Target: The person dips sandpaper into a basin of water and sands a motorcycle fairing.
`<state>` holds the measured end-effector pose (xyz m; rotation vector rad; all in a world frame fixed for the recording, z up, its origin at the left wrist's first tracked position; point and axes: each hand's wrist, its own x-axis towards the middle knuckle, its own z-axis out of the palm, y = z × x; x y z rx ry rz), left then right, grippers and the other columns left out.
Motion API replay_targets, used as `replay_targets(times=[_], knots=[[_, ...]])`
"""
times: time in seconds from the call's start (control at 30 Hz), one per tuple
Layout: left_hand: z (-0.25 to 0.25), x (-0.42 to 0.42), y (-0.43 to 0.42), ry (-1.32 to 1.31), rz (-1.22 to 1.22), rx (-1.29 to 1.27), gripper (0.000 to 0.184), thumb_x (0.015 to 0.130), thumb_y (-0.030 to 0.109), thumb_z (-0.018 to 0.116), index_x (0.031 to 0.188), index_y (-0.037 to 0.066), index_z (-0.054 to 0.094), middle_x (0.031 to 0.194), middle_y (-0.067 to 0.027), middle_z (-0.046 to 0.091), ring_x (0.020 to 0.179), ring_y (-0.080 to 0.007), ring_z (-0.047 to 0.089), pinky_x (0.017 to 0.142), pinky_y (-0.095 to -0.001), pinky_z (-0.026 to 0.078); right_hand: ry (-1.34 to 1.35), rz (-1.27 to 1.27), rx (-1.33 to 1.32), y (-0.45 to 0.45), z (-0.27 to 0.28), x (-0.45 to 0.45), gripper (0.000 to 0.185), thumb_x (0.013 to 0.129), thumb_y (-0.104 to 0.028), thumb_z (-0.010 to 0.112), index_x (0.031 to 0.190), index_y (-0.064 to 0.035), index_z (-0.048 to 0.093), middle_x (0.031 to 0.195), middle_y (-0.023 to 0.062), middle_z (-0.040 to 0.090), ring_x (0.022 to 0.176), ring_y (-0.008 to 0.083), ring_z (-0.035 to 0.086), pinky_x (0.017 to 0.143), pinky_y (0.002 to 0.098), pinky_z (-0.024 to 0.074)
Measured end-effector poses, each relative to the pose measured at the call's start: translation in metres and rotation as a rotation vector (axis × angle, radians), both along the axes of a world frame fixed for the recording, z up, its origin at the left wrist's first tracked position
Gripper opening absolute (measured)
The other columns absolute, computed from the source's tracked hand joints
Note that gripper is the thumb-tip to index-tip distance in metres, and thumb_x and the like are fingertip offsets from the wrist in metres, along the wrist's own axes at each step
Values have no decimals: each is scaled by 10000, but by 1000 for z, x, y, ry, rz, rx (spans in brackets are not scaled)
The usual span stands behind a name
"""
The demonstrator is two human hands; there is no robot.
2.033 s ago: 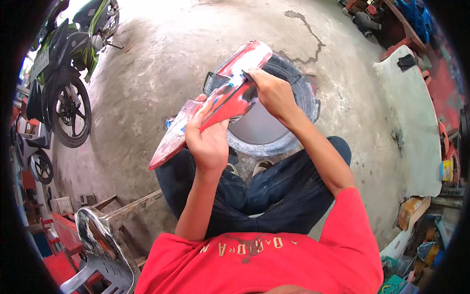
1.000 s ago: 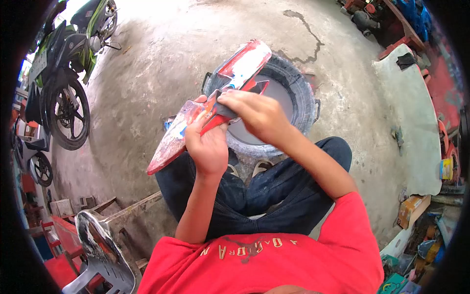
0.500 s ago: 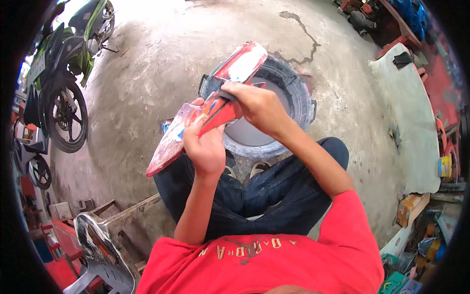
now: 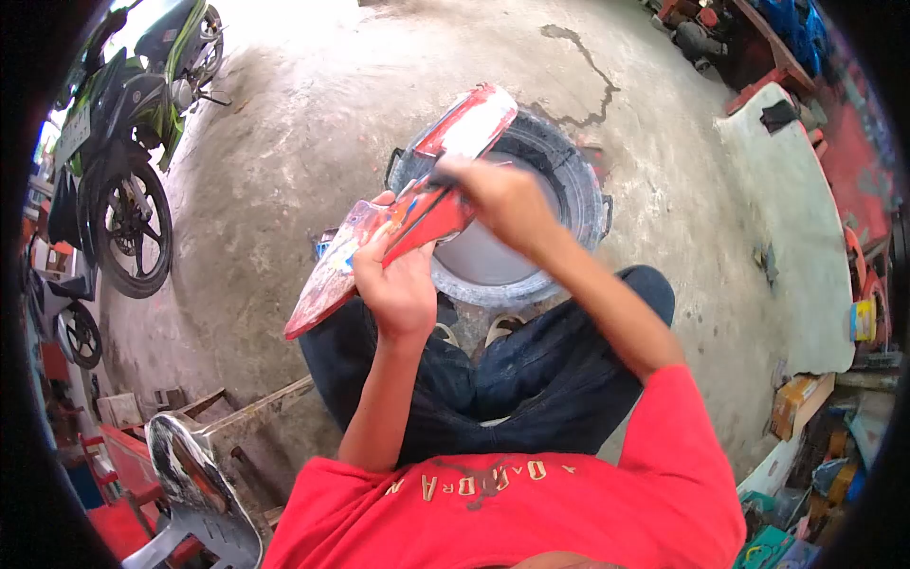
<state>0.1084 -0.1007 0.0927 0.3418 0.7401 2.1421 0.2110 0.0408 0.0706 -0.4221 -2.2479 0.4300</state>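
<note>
A long red and white panel [image 4: 327, 280] with worn, patchy paint lies diagonally across the near left side of a round tub [image 4: 592, 204] of greyish liquid. My left hand [image 4: 398, 284] holds the panel from below near its middle, the thumb on its near edge. Over the panel's upper middle, my right hand [image 4: 498, 199] is closed and smeared by motion. Its fingertips press a small dark piece [image 4: 444, 174] against the surface; the piece is partly hidden by the fingers.
Motorcycles [image 4: 128, 204] stand at the left. A grey chair [image 4: 213, 517] is at the lower left beside a wooden frame [image 4: 270, 408]. On the right are a pale board [image 4: 806, 247], a cardboard box [image 4: 799, 403] and mixed clutter.
My right hand moved from the panel's right part down and left to its middle, then slightly back up along it, with the dark piece. My left hand keeps its hold.
</note>
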Motion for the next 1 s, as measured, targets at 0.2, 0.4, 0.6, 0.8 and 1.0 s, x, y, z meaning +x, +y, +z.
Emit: replay_targets(times=[0.2, 0.4, 0.6, 0.8, 1.0], knots=[[0, 0, -1, -37, -16, 2, 548, 970, 324, 426, 1379, -40, 450, 1381, -239, 547, 1339, -368, 499, 1144, -550, 342, -286, -171, -208, 19, 2, 5, 390, 832, -6, 659, 1206, -106, 704, 1144, 122, 739, 1047, 285, 727, 872, 373, 594], [-8, -8, -1, -80, -20, 41, 537, 988, 337, 420, 1373, -34, 467, 1367, -235, 551, 1340, -371, 498, 1140, -566, 348, 30, 9, 143, -28, 4, -1, 266, 884, -97, 603, 1133, -101, 697, 1033, 125, 744, 879, 271, 749, 699, 382, 599], [-7, -4, 0, 14, 5, 30, 546, 978, 347, 439, 1367, -35, 476, 1374, -241, 550, 1342, -382, 494, 1148, -572, 335, 158, 32, 188, -32, 4, -6, 256, 852, -100, 643, 1102, -93, 696, 987, 110, 745, 913, 296, 743, 767, 385, 599], [-4, 2, -2, -43, 34, -33, 528, 987, 328, 442, 1369, -34, 478, 1366, -239, 563, 1343, -384, 498, 1156, -578, 320, -149, -87, -41, 10, -4, 5, 326, 855, -61, 622, 1171, -89, 698, 1034, 127, 748, 909, 293, 742, 748, 392, 589], [-4, -5, -4, -41, -31, 3, 517, 995, 334, 436, 1360, -30, 477, 1364, -241, 561, 1341, -380, 503, 1142, -567, 342, -247, -101, -117, 9, 4, 5, 359, 831, -44, 631, 1177, -98, 712, 1029, 164, 739, 924, 311, 737, 771, 387, 588]])
